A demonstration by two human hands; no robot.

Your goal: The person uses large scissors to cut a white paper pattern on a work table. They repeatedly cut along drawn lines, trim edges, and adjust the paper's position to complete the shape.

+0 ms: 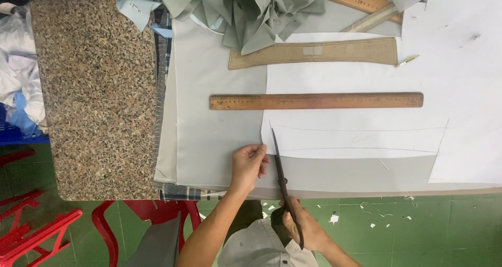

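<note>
Speckled granite surface (99, 89) fills the left and centre of the frame, carrying stacked grey fabric (214, 126) and, at right, a white paper sheet (366, 136) with pencilled pattern lines. A long wooden ruler (316, 100) lies across the middle; a tan pattern strip (314, 52) lies above it. Lower centre: dark scissors (282, 180), blades nearly closed along the paper's left edge. The right hand (306, 228) is curled around the scissor handles; the left hand (248, 165) pinches the paper's corner between thumb and fingers.
</note>
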